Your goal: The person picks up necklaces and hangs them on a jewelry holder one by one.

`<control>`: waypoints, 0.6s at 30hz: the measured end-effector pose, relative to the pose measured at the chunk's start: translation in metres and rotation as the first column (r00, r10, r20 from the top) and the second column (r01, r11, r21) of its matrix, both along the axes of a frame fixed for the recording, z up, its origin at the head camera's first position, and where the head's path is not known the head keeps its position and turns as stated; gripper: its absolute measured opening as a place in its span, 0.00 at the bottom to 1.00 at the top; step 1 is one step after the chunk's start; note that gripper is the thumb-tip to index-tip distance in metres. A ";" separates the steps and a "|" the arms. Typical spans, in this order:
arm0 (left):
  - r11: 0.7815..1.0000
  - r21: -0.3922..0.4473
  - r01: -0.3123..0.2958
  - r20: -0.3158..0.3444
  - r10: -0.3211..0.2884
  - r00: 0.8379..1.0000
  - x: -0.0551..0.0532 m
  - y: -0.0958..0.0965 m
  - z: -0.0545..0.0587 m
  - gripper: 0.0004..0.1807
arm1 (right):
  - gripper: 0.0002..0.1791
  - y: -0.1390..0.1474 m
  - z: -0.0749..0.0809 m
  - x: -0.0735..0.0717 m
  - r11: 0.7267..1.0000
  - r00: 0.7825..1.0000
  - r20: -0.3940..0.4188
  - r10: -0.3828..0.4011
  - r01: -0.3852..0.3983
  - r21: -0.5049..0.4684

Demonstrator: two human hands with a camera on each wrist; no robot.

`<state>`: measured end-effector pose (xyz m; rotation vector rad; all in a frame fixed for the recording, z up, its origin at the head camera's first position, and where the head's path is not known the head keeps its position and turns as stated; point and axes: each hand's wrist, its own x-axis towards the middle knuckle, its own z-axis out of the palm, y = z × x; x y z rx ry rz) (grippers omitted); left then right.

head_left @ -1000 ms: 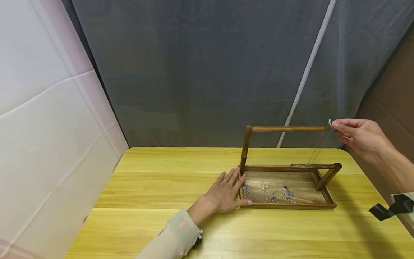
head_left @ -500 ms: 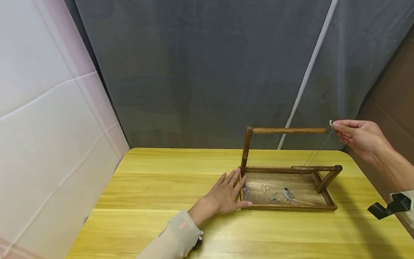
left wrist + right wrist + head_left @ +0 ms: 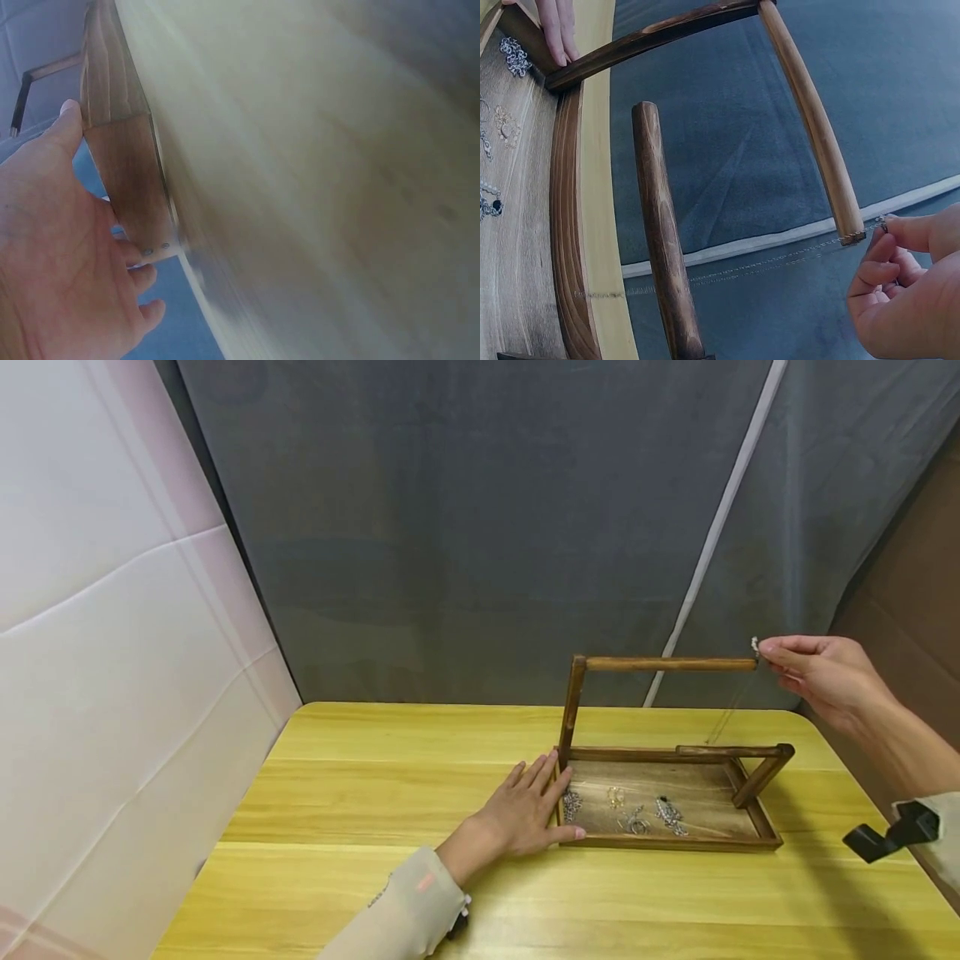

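Observation:
My right hand (image 3: 832, 677) pinches a thin chain necklace (image 3: 780, 259) between thumb and fingertips. It is at the free right end of the upper rod (image 3: 671, 664) of a dark wooden jewellery stand. Two strands hang down behind the lower rod (image 3: 664, 232). In the right wrist view the chain crosses the upper rod's tip; whether it loops round the rod I cannot tell. My left hand (image 3: 517, 814) rests with spread fingers against the left end of the stand's tray (image 3: 667, 841), thumb on the front rim. In the left wrist view it touches the tray's end wall (image 3: 131, 172).
Inside the tray lie a silver chain (image 3: 572, 806) at the left, small gold pieces (image 3: 615, 796), silver rings (image 3: 636, 822) and another silver chain with a dark bead (image 3: 669, 816). The yellow wooden table (image 3: 375, 810) extends left; a grey curtain (image 3: 465, 527) hangs behind.
My right hand has moved slightly left, bringing the pinched top of the chain from beyond the upper rod's free end to right at its tip. The left hand and tray stay put.

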<state>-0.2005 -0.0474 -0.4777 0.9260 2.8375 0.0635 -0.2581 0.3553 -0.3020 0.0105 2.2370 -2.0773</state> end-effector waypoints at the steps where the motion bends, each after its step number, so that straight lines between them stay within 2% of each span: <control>1: 1.000 -0.002 0.000 -0.002 0.000 1.000 0.000 0.000 0.000 0.54 | 0.08 -0.001 0.001 0.000 0.999 1.000 -0.007 -0.004 0.005 0.035; 5: 1.000 -0.005 0.001 -0.006 -0.001 1.000 -0.001 0.000 0.001 0.54 | 0.07 -0.003 0.002 0.000 0.986 0.999 -0.026 -0.024 0.028 0.164; 13: 1.000 -0.009 0.005 -0.010 -0.005 1.000 -0.002 0.002 0.001 0.53 | 0.07 -0.008 0.005 0.003 0.967 0.999 -0.041 -0.030 0.040 0.250; 18: 1.000 -0.013 0.003 -0.008 -0.003 1.000 -0.002 0.002 0.001 0.53 | 0.06 -0.014 0.007 0.007 0.944 0.996 -0.078 -0.043 0.066 0.323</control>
